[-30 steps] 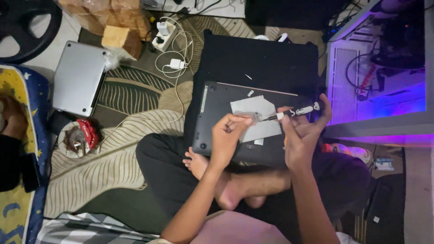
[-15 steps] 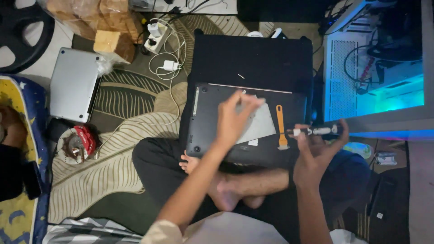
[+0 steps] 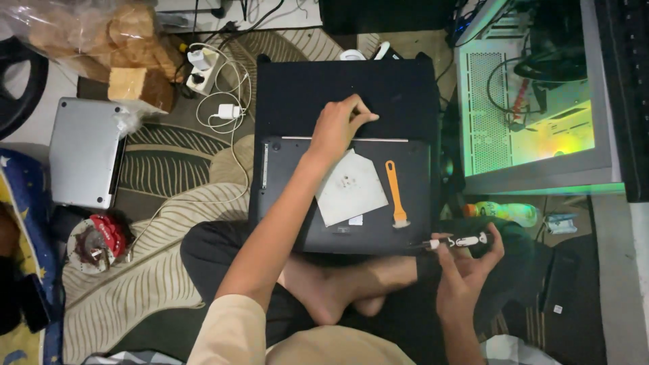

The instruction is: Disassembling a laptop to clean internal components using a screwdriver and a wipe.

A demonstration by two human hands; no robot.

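Observation:
A dark laptop (image 3: 297,203) lies bottom side up on a black mat (image 3: 378,94) in front of my crossed legs. A sheet of white paper (image 3: 351,189) with small screws on it and an orange plastic pry tool (image 3: 395,192) rest on the laptop. My left hand (image 3: 338,125) reaches over the laptop's far edge onto the mat, fingertips pinched together at the mat surface. What they pinch is too small to tell. My right hand (image 3: 466,267) is off the laptop's near right corner and holds a small black and white screwdriver (image 3: 456,241) lying sideways.
A silver closed laptop (image 3: 84,162) lies at the left on a leaf-patterned rug (image 3: 169,223). A power strip with white chargers (image 3: 203,74), bagged bread (image 3: 101,40) and a red-labelled round tin (image 3: 94,240) are at the left. A lit computer case (image 3: 534,101) stands at the right, a bottle (image 3: 503,213) beside it.
My left hand has moved from the paper on the laptop to the mat beyond it. My right hand with the screwdriver has drawn back toward me, off the laptop. The case light turned from purple to green.

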